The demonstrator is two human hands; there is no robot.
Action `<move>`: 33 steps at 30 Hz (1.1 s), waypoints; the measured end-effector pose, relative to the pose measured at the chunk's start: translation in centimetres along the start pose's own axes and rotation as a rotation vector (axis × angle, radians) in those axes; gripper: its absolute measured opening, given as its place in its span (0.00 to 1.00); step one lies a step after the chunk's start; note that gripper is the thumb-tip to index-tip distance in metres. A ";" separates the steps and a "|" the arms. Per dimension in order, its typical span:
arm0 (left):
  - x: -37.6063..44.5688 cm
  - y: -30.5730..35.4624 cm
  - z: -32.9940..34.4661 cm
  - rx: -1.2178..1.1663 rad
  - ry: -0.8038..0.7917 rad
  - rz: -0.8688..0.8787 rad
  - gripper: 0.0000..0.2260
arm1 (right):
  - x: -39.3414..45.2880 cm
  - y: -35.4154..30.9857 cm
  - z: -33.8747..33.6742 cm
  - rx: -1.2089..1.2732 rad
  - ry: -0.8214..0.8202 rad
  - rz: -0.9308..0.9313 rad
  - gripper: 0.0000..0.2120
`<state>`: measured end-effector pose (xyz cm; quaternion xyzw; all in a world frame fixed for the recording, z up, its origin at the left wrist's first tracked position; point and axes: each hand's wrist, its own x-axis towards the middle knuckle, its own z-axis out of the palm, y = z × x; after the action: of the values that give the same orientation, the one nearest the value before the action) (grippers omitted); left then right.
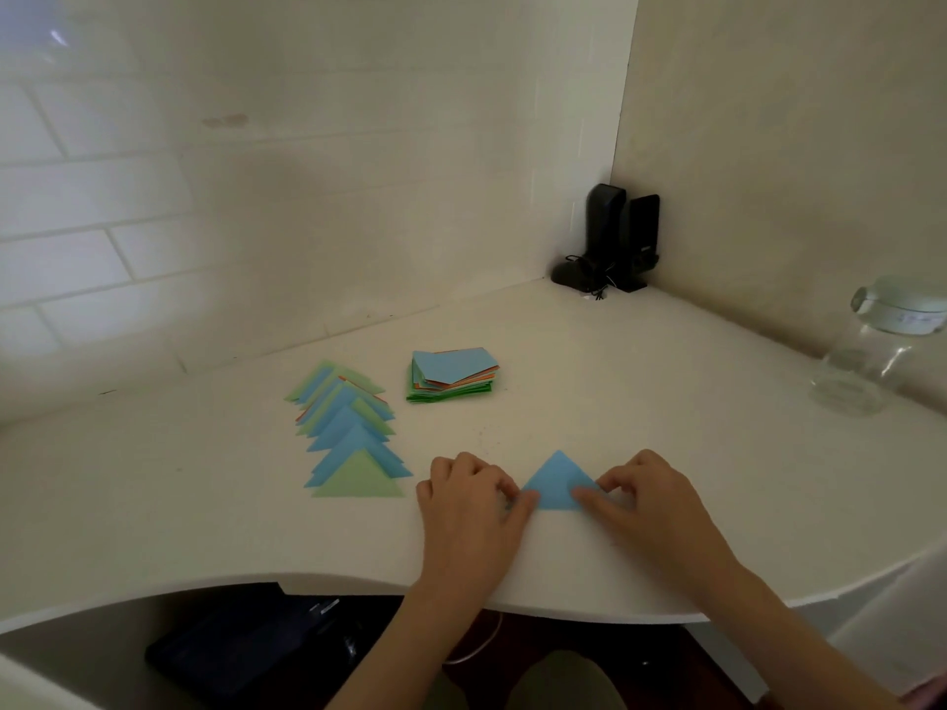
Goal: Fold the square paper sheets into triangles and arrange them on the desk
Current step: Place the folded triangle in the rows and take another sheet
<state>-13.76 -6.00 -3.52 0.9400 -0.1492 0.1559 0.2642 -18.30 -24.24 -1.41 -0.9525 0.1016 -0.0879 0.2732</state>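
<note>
a person's two hands work a blue triangle [557, 481] of folded paper near the front edge of a white table [666, 402], the left hand [469, 499] pinching its left corner with curled fingers and the right hand [648, 491] pinching its right corner the same way, the long fold lying toward the person and the point aimed away. to the left, just beside the left hand, a row of finished triangles [348, 433] in blue and green overlaps like shingles, the nearest a green one; behind it sits the stack of unfolded sheets [453, 374], blue on top with orange and green edges showing. a clear glass bottle [871, 351] lies at the far right, and dark speakers [612, 238] stand in the corner. the risk from here appears to be in the crease and the carry: if the two layers slip under the fingertips before the fold is pressed flat, the corners would likely mismatch, and a left hand sweeping over to place the piece could nudge the loose overlapping row out of line. the triangle also lies close to the table's front edge, where a careless slide could push it off.
</note>
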 end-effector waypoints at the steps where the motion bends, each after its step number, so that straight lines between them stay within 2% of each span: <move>1: 0.0 0.2 0.4 0.037 0.024 0.013 0.14 | 0.1 -0.1 0.2 -0.019 0.012 0.004 0.12; 4: 0.2 1.1 1.2 0.169 0.055 0.014 0.22 | 0.3 -0.4 0.7 -0.080 0.033 0.009 0.18; 6: 0.5 1.4 1.4 0.209 0.056 0.003 0.22 | 0.4 -0.4 0.8 -0.098 0.033 -0.001 0.17; 9: 0.9 1.0 1.2 0.153 -0.021 -0.014 0.17 | 0.7 0.0 0.7 -0.069 0.010 -0.004 0.13; 15: 1.8 -0.2 -0.5 -0.026 -0.174 -0.001 0.09 | 1.4 1.1 -1.0 0.139 -0.053 -0.036 0.09; 19: 1.5 -0.8 -0.9 -0.120 -0.166 0.064 0.06 | 1.2 1.7 -1.3 0.162 -0.071 -0.044 0.07; 23: 0.6 1.6 -0.5 -0.016 -0.124 0.073 0.08 | 0.8 2.0 -1.0 0.162 -0.042 -0.060 0.06; 27: 0.6 4.6 -0.5 0.142 -0.264 -0.038 0.15 | 0.5 1.7 -0.9 0.159 -0.039 -0.073 0.05; 31: 1.7 4.3 -0.5 -0.004 -0.333 -0.124 0.14 | 0.2 1.8 -0.9 0.163 -0.013 -0.076 0.06; 33: 1.4 3.7 -0.6 -0.104 -0.282 -0.090 0.10 | -0.1 2.0 -0.6 0.167 0.019 -0.086 0.05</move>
<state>-13.95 -9.01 -0.81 0.9433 -0.1505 0.0025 0.2958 -18.78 -26.18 -2.01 -0.9291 0.0554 -0.1168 0.3466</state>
